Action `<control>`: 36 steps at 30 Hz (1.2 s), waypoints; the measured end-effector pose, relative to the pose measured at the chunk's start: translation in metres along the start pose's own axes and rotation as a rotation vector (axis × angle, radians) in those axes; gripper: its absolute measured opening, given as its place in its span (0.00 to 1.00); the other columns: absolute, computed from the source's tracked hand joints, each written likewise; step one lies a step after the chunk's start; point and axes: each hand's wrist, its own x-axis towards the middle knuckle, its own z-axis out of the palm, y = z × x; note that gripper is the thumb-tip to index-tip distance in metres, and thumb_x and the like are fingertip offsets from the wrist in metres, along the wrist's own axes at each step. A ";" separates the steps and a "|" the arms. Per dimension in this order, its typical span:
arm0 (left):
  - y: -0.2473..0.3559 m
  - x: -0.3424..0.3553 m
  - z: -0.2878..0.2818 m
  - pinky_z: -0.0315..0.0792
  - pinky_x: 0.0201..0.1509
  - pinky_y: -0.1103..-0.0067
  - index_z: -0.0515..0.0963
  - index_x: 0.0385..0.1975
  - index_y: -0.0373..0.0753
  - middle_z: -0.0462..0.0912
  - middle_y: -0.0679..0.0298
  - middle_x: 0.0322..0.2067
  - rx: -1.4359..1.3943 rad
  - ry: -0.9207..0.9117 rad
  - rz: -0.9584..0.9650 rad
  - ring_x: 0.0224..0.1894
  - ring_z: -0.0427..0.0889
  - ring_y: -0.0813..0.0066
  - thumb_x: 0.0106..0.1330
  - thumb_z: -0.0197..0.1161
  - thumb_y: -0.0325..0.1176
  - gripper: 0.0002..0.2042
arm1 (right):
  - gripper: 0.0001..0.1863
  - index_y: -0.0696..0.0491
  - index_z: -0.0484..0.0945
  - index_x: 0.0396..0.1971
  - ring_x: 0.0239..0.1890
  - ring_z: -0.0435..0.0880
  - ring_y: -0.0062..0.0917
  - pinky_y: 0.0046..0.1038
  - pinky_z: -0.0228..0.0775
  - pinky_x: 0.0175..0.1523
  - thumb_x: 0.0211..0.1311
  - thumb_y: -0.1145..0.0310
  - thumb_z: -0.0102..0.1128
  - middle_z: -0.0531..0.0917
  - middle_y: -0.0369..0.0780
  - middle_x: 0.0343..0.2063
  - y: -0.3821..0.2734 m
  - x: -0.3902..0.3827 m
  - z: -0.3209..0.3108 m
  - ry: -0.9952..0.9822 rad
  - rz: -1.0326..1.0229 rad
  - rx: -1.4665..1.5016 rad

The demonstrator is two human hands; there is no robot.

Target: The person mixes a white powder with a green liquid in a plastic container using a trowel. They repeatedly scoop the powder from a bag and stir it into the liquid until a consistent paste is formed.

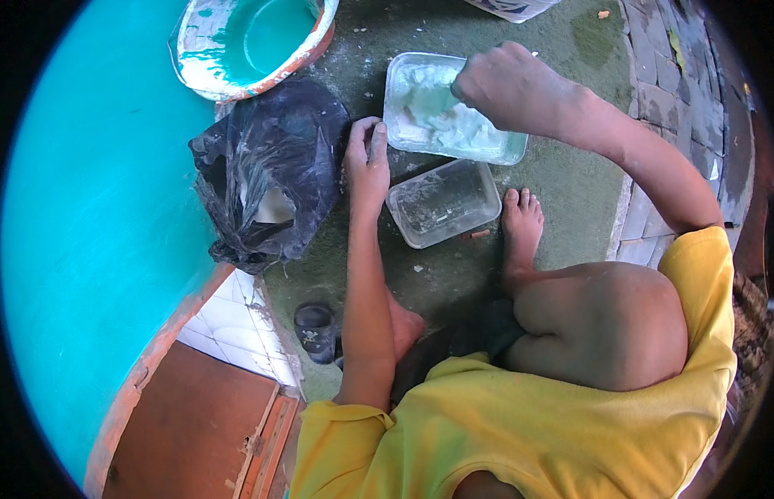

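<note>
Turquoise painted wall [112,183]: fills the left side, its lower edge chipped to orange-brown.
Greenish-grey concrete floor [570,187]: runs through the middle, under the containers and the person's bare feet.
Yellow short-sleeved shirt [536,424]: worn by the person, on the near side; one bent knee shows at the right.
Flat reddish-brown panel [187,416]: near left, below the wall.
Grey paving blocks [653,108]: along the right side, beyond the floor's edge.
Crumpled black plastic bag [299,158]: left of the left hand, torn or open enough to show something whitish.
Round white-and-orange bucket [200,62]: far left, just beyond the bag, turquoise inside.
Rectangular clear plastic tray [395,79]: far middle, between the hands, holding lumpy pale mint paste [428,87].
White wall tiles [241,320]: near left, beside the panel.
Smaller rectangular clear plastic container [445,200]: just nearer than the tray, smeared whitish inside.
Right hand [507,87]: clenched above the tray's right part, knuckles up; whether it grips a tool cannot be told.
Left hand [368,162]: fingers bent at the tray's left rim; grasping or merely resting there, I cannot tell.
Black shoe with a pale print [314,333]: near left, beside the left forearm.
Small reddish-brown fragment [480,234]: by the container's near right corner.
</note>
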 end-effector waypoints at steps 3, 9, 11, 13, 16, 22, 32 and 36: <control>-0.006 0.002 0.003 0.67 0.44 0.76 0.72 0.40 0.33 0.77 0.58 0.33 -0.037 -0.005 0.035 0.37 0.74 0.71 0.66 0.52 0.36 0.12 | 0.04 0.56 0.80 0.21 0.29 0.84 0.36 0.31 0.76 0.33 0.42 0.75 0.60 0.82 0.45 0.23 -0.007 0.005 0.016 0.101 0.059 0.061; -0.003 0.000 0.009 0.64 0.48 0.80 0.72 0.40 0.31 0.75 0.63 0.35 -0.049 -0.008 0.000 0.39 0.70 0.77 0.68 0.50 0.35 0.12 | 0.02 0.54 0.80 0.18 0.26 0.84 0.33 0.31 0.75 0.29 0.42 0.75 0.59 0.81 0.42 0.20 -0.043 0.011 0.032 0.159 -0.050 0.161; -0.007 0.000 0.012 0.65 0.47 0.80 0.72 0.39 0.31 0.75 0.64 0.34 -0.036 0.022 0.001 0.39 0.70 0.77 0.68 0.50 0.34 0.11 | 0.02 0.53 0.80 0.17 0.26 0.84 0.30 0.30 0.74 0.28 0.42 0.74 0.59 0.82 0.40 0.20 -0.049 0.004 0.041 0.060 -0.146 0.080; -0.011 0.000 0.013 0.67 0.44 0.77 0.73 0.37 0.31 0.77 0.61 0.33 0.001 0.103 0.061 0.37 0.74 0.75 0.67 0.52 0.34 0.11 | 0.03 0.53 0.81 0.17 0.26 0.84 0.29 0.28 0.74 0.28 0.43 0.73 0.59 0.82 0.39 0.20 -0.051 0.002 0.042 -0.005 -0.231 0.025; -0.012 0.000 0.011 0.69 0.42 0.74 0.74 0.35 0.32 0.79 0.56 0.30 0.049 0.177 0.140 0.35 0.77 0.67 0.65 0.54 0.35 0.11 | 0.04 0.51 0.82 0.19 0.27 0.84 0.29 0.28 0.75 0.29 0.44 0.73 0.59 0.83 0.38 0.21 -0.042 -0.003 0.038 -0.071 -0.301 -0.055; -0.010 0.002 0.008 0.69 0.43 0.74 0.75 0.36 0.32 0.79 0.56 0.31 0.096 0.137 0.127 0.35 0.77 0.68 0.65 0.54 0.35 0.11 | 0.03 0.51 0.82 0.19 0.27 0.84 0.29 0.28 0.74 0.28 0.45 0.71 0.60 0.83 0.38 0.22 -0.025 -0.022 0.027 -0.056 -0.283 -0.130; -0.006 -0.006 0.018 0.65 0.42 0.79 0.72 0.34 0.30 0.74 0.64 0.30 -0.147 0.065 0.016 0.34 0.69 0.78 0.67 0.52 0.32 0.09 | 0.05 0.51 0.82 0.18 0.27 0.84 0.26 0.27 0.72 0.27 0.46 0.70 0.58 0.83 0.37 0.21 -0.038 -0.007 0.032 0.108 -0.120 0.016; -0.016 -0.007 0.026 0.67 0.37 0.78 0.73 0.32 0.30 0.74 0.64 0.28 -0.050 0.254 0.132 0.31 0.70 0.77 0.67 0.54 0.33 0.10 | 0.05 0.49 0.82 0.18 0.27 0.84 0.26 0.27 0.73 0.27 0.46 0.70 0.57 0.83 0.36 0.22 -0.040 -0.003 0.049 0.125 -0.192 -0.009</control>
